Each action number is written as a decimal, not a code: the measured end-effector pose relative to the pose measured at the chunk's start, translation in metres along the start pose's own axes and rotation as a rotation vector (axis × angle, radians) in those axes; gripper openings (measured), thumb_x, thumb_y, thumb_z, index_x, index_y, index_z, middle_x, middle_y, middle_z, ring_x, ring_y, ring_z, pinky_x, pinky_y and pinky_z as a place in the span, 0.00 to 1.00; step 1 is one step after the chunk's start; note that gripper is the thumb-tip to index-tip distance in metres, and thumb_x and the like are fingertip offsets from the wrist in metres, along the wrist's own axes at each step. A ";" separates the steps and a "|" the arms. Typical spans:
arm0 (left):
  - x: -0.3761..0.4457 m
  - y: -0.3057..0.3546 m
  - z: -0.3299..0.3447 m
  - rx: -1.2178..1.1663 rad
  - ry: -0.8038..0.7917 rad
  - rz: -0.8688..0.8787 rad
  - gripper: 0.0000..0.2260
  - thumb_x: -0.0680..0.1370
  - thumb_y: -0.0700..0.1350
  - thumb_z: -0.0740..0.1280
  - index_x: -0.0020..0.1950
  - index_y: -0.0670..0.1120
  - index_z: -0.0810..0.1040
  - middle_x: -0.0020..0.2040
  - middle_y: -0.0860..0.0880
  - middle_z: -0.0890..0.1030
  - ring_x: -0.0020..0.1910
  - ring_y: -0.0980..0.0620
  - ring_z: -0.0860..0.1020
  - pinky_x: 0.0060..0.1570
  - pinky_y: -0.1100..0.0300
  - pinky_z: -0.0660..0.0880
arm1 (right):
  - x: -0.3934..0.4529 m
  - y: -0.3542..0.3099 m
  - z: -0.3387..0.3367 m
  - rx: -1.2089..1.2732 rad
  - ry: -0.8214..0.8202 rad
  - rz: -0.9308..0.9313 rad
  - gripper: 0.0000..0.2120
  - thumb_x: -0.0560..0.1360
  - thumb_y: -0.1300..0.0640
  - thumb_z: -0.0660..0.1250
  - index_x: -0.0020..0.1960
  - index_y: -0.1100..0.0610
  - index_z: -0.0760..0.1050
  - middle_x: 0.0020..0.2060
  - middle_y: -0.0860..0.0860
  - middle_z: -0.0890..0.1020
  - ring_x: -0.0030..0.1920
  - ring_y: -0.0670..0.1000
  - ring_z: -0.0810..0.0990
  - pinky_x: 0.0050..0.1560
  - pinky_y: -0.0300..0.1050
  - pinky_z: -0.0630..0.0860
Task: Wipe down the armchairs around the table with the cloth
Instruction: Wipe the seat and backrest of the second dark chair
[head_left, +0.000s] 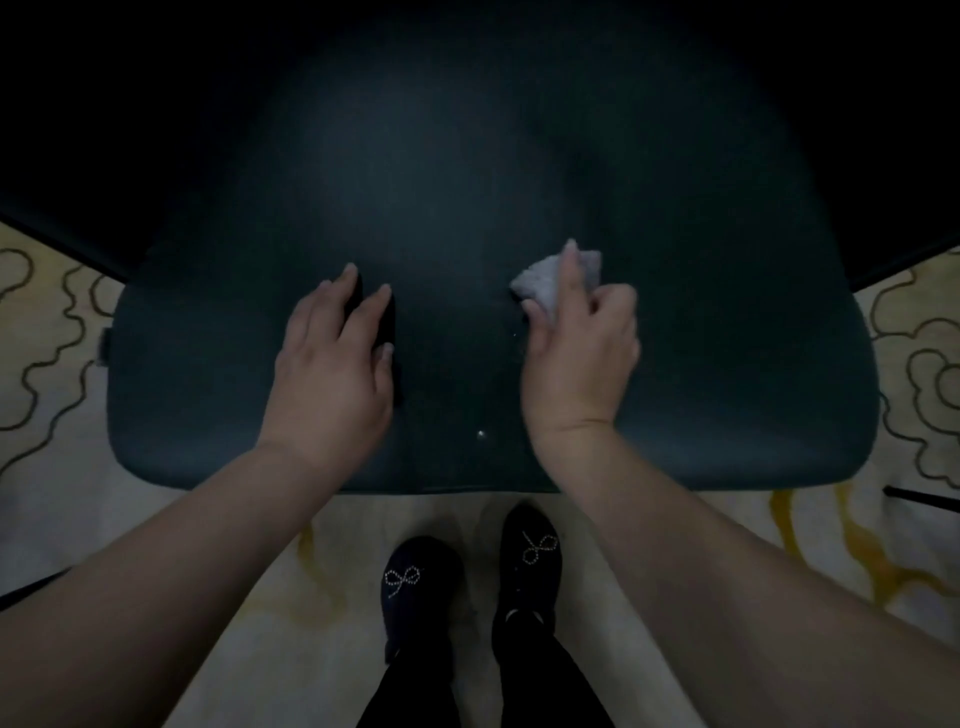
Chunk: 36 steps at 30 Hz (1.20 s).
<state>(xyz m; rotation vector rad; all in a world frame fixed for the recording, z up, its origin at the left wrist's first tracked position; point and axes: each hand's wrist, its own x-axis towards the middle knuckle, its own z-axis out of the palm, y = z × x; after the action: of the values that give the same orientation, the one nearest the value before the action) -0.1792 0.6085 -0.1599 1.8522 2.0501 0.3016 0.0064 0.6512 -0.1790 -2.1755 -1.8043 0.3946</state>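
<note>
Dimly: right hand (579, 343) grips cloth (550, 280); left hand (332, 358) flat on armchair seat (467, 208); backrest lost in dark.

Bare forearms (156, 597); black trousers (545, 686); bow-trimmed shoes (530, 551)

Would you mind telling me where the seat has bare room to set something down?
The armchair seat is bare right of the right hand holding the cloth, left of the left hand resting flat, and toward the dim back. The middle strip between the hands is narrow, with a small speck near the front edge.
</note>
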 end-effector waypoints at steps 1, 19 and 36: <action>0.000 -0.001 0.000 0.000 0.001 0.004 0.21 0.79 0.41 0.62 0.72 0.43 0.68 0.74 0.41 0.62 0.72 0.38 0.59 0.71 0.47 0.56 | -0.003 -0.015 0.006 0.041 -0.001 0.003 0.30 0.77 0.48 0.64 0.76 0.49 0.59 0.53 0.58 0.71 0.51 0.57 0.71 0.52 0.52 0.68; 0.000 -0.032 -0.015 -0.009 0.002 -0.024 0.21 0.79 0.41 0.61 0.73 0.42 0.66 0.75 0.40 0.60 0.72 0.38 0.59 0.72 0.48 0.54 | -0.044 -0.068 0.025 0.024 -0.054 -0.230 0.32 0.73 0.51 0.71 0.73 0.57 0.65 0.47 0.59 0.75 0.44 0.58 0.75 0.43 0.53 0.72; -0.017 -0.052 -0.018 0.015 0.009 0.016 0.21 0.79 0.41 0.61 0.72 0.42 0.67 0.74 0.39 0.61 0.71 0.38 0.60 0.72 0.50 0.54 | -0.088 -0.074 0.034 0.086 0.026 -0.287 0.29 0.70 0.60 0.74 0.69 0.61 0.70 0.41 0.60 0.76 0.38 0.59 0.76 0.38 0.51 0.75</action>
<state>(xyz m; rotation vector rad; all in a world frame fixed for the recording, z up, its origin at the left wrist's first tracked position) -0.2326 0.5874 -0.1621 1.8808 2.0495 0.2994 -0.0892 0.5796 -0.1788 -1.8209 -2.0069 0.3683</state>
